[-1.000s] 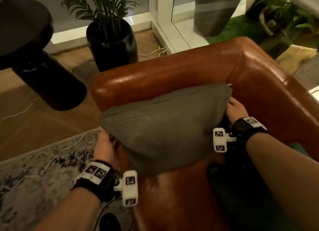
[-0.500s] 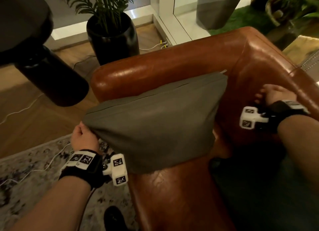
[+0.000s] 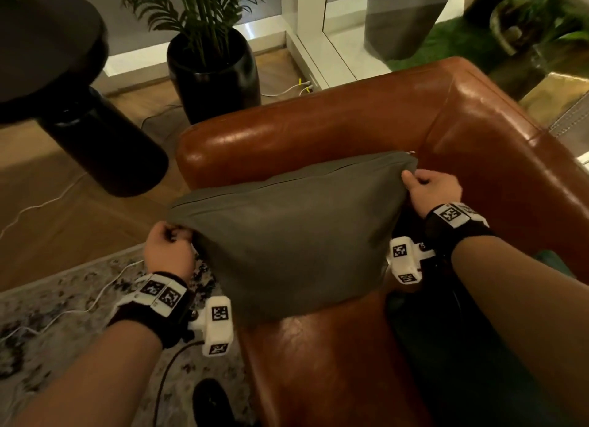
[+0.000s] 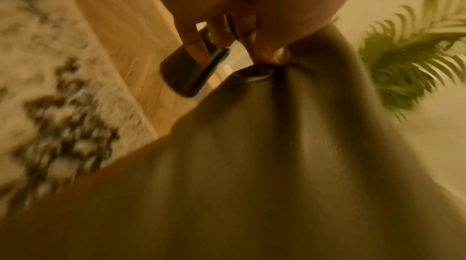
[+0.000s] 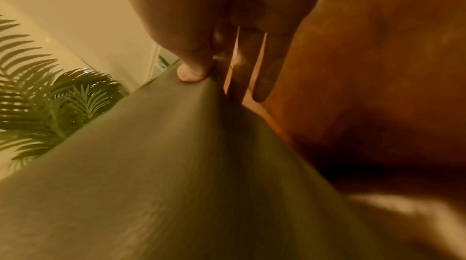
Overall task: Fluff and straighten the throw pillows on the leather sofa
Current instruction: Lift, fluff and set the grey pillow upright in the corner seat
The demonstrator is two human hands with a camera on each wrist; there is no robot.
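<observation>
A grey-green throw pillow (image 3: 293, 235) stands on the arm of the brown leather sofa (image 3: 350, 133), its zipped edge on top. My left hand (image 3: 169, 245) pinches the pillow's upper left corner; the left wrist view shows thumb and finger closed on that corner of the pillow (image 4: 264, 164). My right hand (image 3: 430, 187) pinches the upper right corner, and the right wrist view has the thumb pressed on the pillow (image 5: 176, 164) fabric beside the sofa (image 5: 378, 85) leather. The pillow cloth is pulled taut between both hands.
A black pot with a palm plant (image 3: 213, 69) stands on the wood floor behind the sofa arm. A dark round side table (image 3: 47, 60) is at the left. A patterned rug (image 3: 47, 315) with a white cable lies below my left arm. Glass panels are behind.
My right hand came back from the sofa backrest and took hold of the pillow's upper right corner. The left hand keeps its pinch on the left corner, and the pillow is now stretched wide.
</observation>
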